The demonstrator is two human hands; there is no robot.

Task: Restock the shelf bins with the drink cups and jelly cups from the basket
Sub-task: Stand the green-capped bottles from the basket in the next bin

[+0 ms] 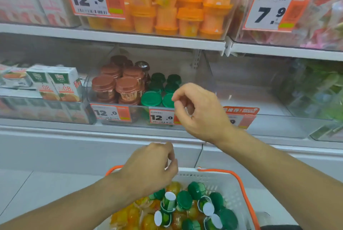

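Green-lidded drink cups [183, 201] and yellow-orange jelly cups [133, 215] lie jumbled in the white basket [232, 189] with orange handles at the bottom of the view, several drink cups on their sides with white bases showing. Above its near-left part hangs the left hand [150, 168], fingers curled downward just over the cups; whether it grips one cannot be told. Higher up, the right hand [198, 111] hovers in front of the clear shelf bin [196, 73], fingers loosely curled and holding nothing, thumb and forefinger close together near the front green lids. Inside that bin stand green-lidded cups [151, 98] in rows, with brown-lidded cups [104, 85] just beside them on the left. Price tags reading 12.0 [161, 117] hang on the bin's front edge. On the shelf above, another clear bin holds orange jelly cups [167, 7].
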